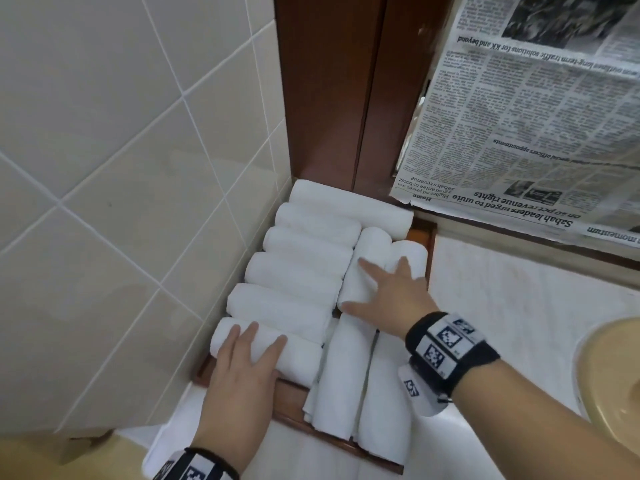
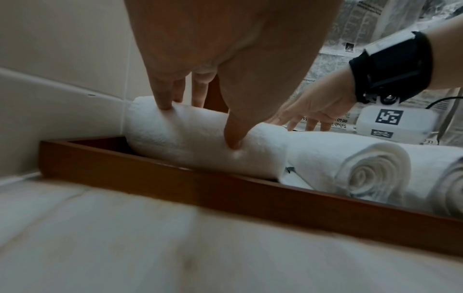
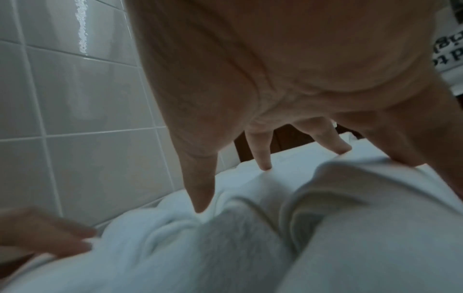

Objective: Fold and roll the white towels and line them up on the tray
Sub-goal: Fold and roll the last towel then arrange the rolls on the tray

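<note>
Rolled white terry-cloth towels (image 1: 298,271): soft, matt nap. Brown wooden tray (image 2: 225,190): smooth, satin. Beige wall tiles (image 1: 104,133): glossy.

Towels (image 1: 298,271) all white. Tray (image 2: 225,190) dark red-brown wood. Wall tiles (image 1: 104,133) pale cream, white lines between. Newspaper (image 1: 519,116) grey-white, black print. Wrist bands (image 1: 450,344) black, with black-and-white square patterns. Sink (image 1: 609,368) pale yellow. Counter (image 1: 519,306) white.

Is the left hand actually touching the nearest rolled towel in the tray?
Touching. In the left wrist view the left hand presses its fingertips into the nearest rolled towel, denting it.
</note>
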A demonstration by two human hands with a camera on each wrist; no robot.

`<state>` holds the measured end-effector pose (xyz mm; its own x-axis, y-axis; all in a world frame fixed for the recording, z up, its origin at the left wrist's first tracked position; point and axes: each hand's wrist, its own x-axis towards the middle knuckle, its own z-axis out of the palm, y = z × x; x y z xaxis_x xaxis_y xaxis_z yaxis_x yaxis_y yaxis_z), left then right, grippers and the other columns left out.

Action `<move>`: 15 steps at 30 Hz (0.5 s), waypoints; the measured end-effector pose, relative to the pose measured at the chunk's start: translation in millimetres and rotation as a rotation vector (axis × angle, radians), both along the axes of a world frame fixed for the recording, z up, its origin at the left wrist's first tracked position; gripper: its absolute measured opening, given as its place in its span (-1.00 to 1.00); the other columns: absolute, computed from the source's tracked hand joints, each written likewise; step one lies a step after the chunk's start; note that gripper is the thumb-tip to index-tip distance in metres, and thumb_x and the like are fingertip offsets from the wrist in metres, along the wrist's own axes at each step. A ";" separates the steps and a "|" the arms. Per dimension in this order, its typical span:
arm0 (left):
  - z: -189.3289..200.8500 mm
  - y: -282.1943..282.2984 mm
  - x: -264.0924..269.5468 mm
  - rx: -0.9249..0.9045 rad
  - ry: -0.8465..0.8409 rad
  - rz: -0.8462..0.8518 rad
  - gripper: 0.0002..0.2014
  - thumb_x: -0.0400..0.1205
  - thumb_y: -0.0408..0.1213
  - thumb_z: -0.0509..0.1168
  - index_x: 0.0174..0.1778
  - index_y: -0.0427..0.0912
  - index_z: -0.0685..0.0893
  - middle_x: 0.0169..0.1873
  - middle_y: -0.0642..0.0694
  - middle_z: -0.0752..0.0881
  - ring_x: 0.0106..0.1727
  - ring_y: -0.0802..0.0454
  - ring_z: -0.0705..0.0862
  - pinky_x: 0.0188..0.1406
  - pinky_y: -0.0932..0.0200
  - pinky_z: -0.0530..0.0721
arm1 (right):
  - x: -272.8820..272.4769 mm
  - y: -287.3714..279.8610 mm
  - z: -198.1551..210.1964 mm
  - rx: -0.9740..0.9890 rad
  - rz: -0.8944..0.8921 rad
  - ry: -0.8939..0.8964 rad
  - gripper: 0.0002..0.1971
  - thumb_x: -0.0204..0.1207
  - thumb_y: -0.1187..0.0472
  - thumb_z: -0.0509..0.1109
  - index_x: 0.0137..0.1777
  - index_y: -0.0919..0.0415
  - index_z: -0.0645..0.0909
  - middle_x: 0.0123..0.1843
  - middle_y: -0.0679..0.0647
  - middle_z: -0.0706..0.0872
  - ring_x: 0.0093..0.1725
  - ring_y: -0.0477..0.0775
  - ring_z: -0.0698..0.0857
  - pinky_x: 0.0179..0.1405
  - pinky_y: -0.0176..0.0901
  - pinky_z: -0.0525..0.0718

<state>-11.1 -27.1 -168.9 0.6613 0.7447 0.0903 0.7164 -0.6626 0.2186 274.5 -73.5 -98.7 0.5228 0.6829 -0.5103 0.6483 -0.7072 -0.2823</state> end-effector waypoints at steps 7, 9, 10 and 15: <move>-1.9 6.6 6.6 0.023 0.019 -0.011 -0.36 0.36 -0.42 0.68 0.37 0.02 0.76 0.41 -0.38 0.61 0.49 -0.46 0.47 0.30 -0.28 0.68 | -0.6 14.3 -15.2 -0.027 0.055 -0.093 -0.10 0.53 -0.47 0.25 0.74 -0.41 -0.19 0.78 0.30 -0.31 0.64 0.69 0.04 0.56 0.41 0.40; -2.1 7.4 7.0 0.028 0.023 -0.012 -0.35 0.34 -0.43 0.68 0.37 0.01 0.76 0.40 -0.40 0.61 0.48 -0.48 0.47 0.29 -0.29 0.68 | 2.9 19.3 -15.1 -0.040 0.051 -0.103 -0.11 0.54 -0.45 0.26 0.73 -0.41 -0.18 0.77 0.29 -0.31 0.65 0.69 0.03 0.52 0.43 0.45; -1.9 7.7 7.8 0.030 0.019 -0.014 -0.35 0.34 -0.43 0.68 0.37 0.01 0.76 0.39 -0.41 0.62 0.48 -0.48 0.46 0.29 -0.30 0.68 | 4.7 21.1 -15.1 -0.049 0.050 -0.108 -0.11 0.53 -0.45 0.27 0.73 -0.41 -0.17 0.77 0.30 -0.31 0.64 0.69 0.03 0.51 0.44 0.46; -3.9 8.4 9.1 0.027 -0.001 -0.025 -0.32 0.34 -0.46 0.67 0.40 0.00 0.73 0.41 -0.42 0.60 0.49 -0.48 0.45 0.35 -0.27 0.64 | 8.7 25.4 -19.0 -0.053 0.058 -0.126 -0.09 0.47 -0.49 0.29 0.72 -0.42 -0.12 0.77 0.34 -0.28 0.62 0.73 0.06 0.51 0.47 0.44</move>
<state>-2.1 -18.7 -172.9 0.6798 0.7250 0.1108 0.6989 -0.6862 0.2014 283.2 -48.1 -117.7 0.5454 0.6878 -0.4790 0.7167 -0.6790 -0.1590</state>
